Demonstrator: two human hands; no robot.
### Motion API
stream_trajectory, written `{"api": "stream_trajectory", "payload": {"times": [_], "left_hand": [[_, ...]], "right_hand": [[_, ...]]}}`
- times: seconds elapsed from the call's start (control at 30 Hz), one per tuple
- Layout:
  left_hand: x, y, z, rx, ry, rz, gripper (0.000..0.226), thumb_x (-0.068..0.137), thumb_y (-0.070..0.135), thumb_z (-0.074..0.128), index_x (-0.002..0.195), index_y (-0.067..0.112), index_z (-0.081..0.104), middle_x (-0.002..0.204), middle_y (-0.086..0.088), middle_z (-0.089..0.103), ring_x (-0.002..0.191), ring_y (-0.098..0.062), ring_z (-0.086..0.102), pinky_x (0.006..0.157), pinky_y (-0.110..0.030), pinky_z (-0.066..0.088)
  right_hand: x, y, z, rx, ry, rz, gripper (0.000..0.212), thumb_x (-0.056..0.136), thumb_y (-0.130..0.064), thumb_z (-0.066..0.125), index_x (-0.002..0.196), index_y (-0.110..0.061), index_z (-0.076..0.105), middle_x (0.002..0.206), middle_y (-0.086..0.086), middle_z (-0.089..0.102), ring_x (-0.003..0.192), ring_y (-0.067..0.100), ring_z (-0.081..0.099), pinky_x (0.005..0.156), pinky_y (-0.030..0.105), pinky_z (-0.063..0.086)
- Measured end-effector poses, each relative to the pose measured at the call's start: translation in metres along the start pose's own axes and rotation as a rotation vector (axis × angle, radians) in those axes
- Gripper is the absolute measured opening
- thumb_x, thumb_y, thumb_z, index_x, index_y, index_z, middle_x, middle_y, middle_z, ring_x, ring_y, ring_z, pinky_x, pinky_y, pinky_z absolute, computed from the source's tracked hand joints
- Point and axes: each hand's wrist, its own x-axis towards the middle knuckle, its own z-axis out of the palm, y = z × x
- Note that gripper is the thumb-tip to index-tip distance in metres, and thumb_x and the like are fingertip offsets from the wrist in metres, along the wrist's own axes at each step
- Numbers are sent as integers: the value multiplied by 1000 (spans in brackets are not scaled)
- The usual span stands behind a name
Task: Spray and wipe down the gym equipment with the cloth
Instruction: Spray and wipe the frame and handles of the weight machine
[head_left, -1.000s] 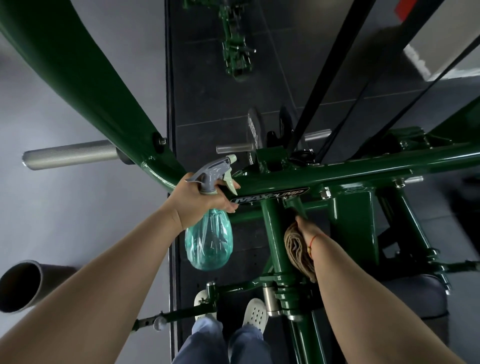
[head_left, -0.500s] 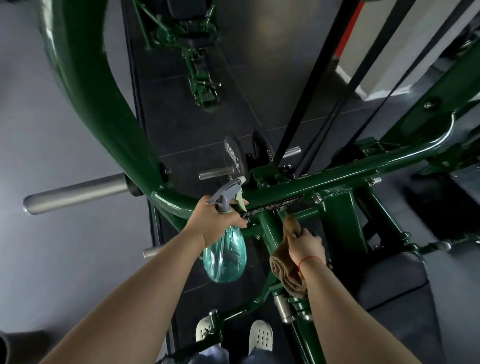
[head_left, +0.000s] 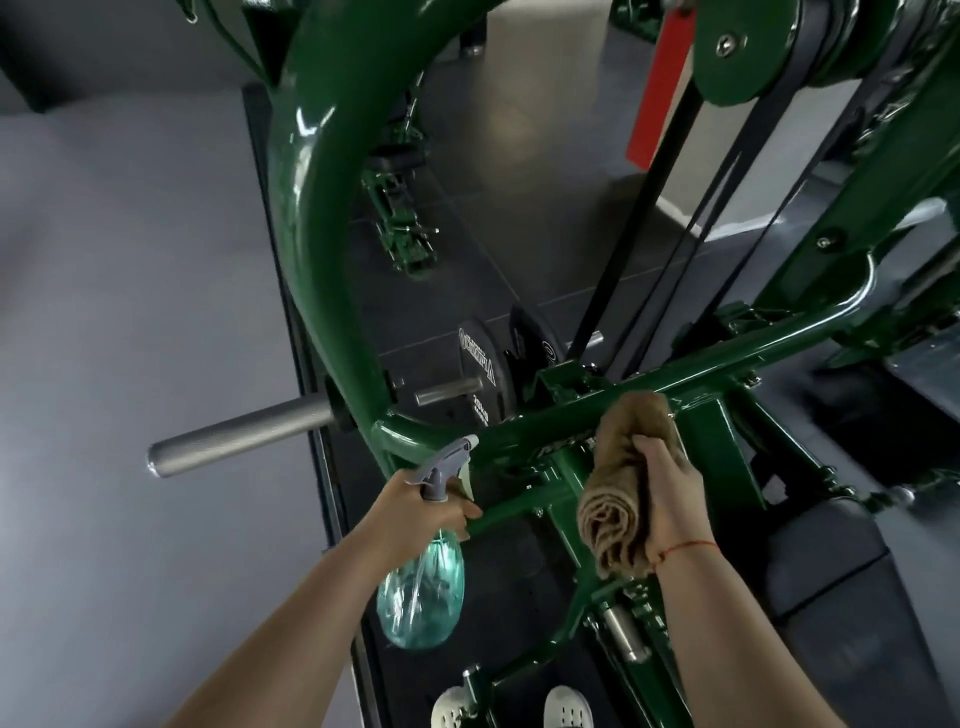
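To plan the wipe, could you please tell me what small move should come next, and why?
Probably slide the rolled brown cloth along the green metal crossbar: the right hand holds its upper end against that bar, while the left hand holds the teal plastic spray bottle.

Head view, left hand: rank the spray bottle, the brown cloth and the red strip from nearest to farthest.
1. The spray bottle, gripped in the left hand itself.
2. The brown cloth, to its right against the green frame, held by the right hand.
3. The red strip, far off at the top right.
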Motion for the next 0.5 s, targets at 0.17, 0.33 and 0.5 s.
{"api": "stream_trajectory", "payload": {"times": [0.17, 0.33, 0.5], "left_hand": [[-11, -15, -22, -21, 222, -133, 13, 83, 13, 78, 91, 2, 74, 69, -7, 72, 46, -9, 53, 54, -24, 42], [-17, -31, -35, -8, 344, -228, 9, 81, 8, 67, 89, 7, 62, 63, -8, 50, 41, -11, 35, 44, -23, 31], [-22, -38, -36, 9, 336, -164, 40, 81, 5, 67, 113, 27, 59, 88, -22, 72, 35, -5, 39, 46, -27, 37]], "right_hand": [[-17, -6, 35, -123, -8, -148, 8, 87, -37, 67, 89, -29, 69, 104, 4, 71, 96, 27, 68, 91, 49, 56], [-32, 0, 47, -196, 43, -291, 8, 84, -46, 63, 84, -38, 64, 112, -2, 61, 101, 22, 62, 95, 51, 51], [-40, -7, 68, -362, -39, -479, 7, 95, -35, 60, 89, -35, 58, 110, -3, 55, 97, 14, 56, 84, 37, 44]]}}
